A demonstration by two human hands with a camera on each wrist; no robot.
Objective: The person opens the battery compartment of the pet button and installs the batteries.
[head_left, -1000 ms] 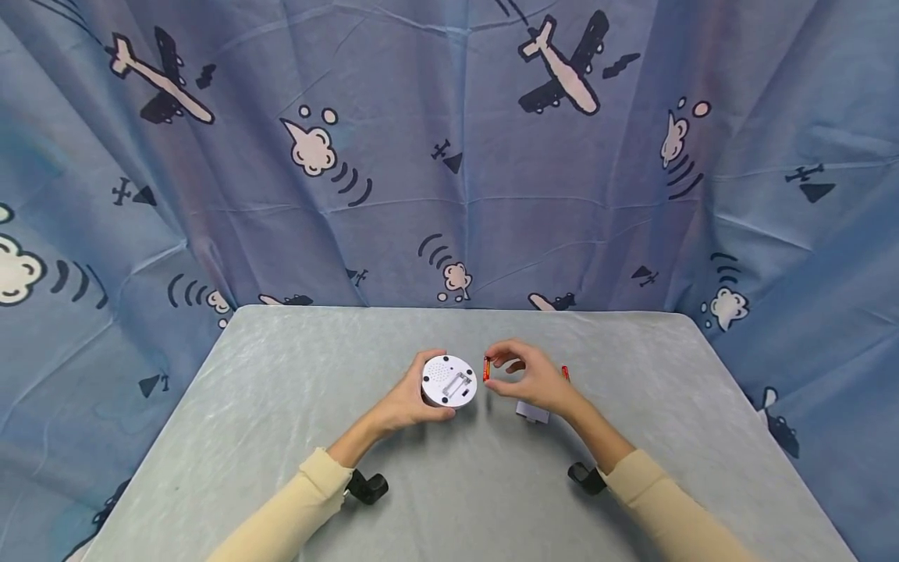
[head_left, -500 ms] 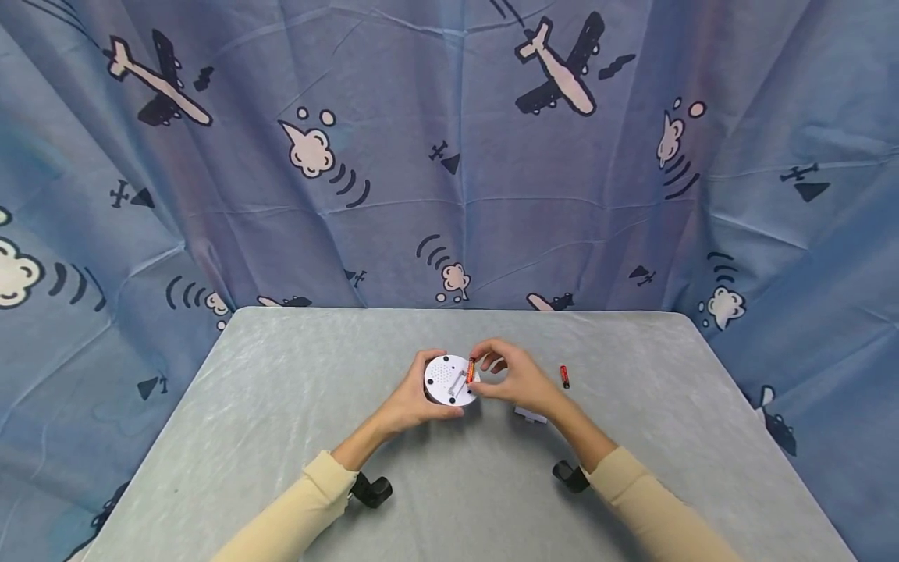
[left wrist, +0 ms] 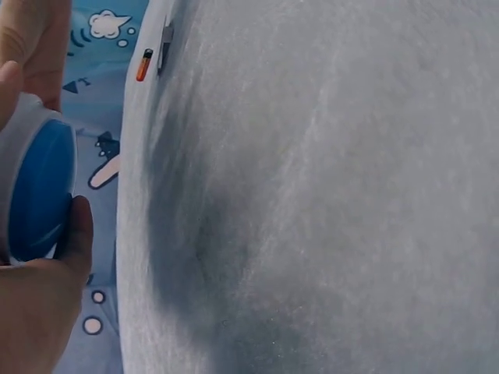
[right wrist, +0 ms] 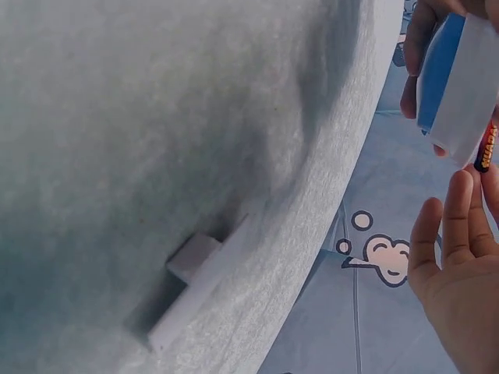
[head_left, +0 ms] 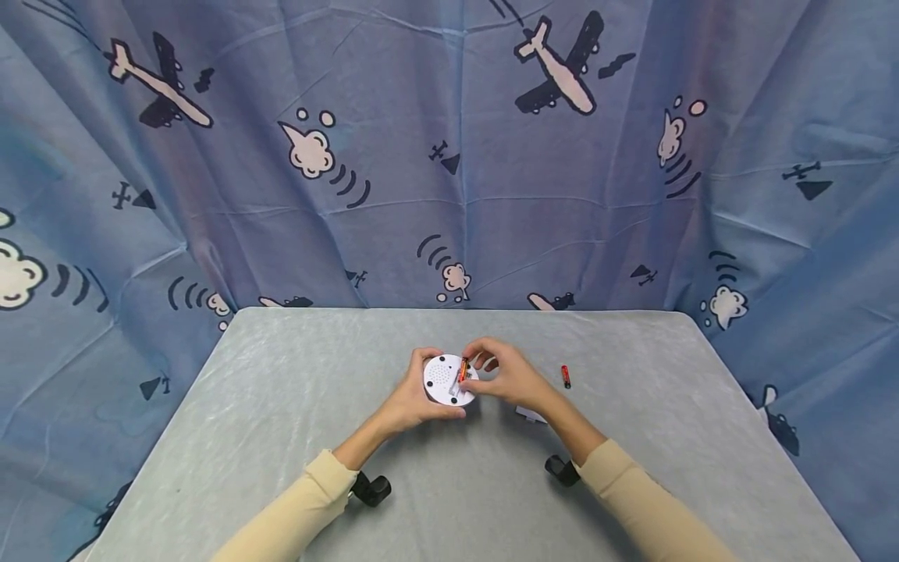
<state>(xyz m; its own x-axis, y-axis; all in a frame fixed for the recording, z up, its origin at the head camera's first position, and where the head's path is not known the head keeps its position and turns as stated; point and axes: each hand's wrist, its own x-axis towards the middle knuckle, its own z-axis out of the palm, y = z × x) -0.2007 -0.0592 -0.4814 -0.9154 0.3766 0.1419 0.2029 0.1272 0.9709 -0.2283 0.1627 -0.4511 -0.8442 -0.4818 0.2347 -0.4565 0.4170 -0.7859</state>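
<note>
My left hand (head_left: 402, 402) grips a round white device (head_left: 440, 375) by its rim. Its underside, with speaker holes, dark feet and a battery bay, faces the head camera; the left wrist view shows its blue face (left wrist: 43, 191). Between thumb and fingertips my right hand (head_left: 516, 380) pinches a red and black battery (head_left: 463, 370), held at the bay and partly covering it. How far the battery sits in the bay I cannot tell. From the right wrist, the battery (right wrist: 487, 148) appears close against the device's white side (right wrist: 468, 89).
A second red battery (head_left: 565, 376) lies on the grey-covered table (head_left: 281, 375), right of my right hand. Partly behind the right forearm is a small white plastic piece (head_left: 528, 414), seen with its raised block in the right wrist view. A patterned blue curtain (head_left: 393, 156) hangs behind.
My right hand has moved left with the battery, from beside the device to over its battery bay. The second battery has come into full view. The left hand has barely moved.
</note>
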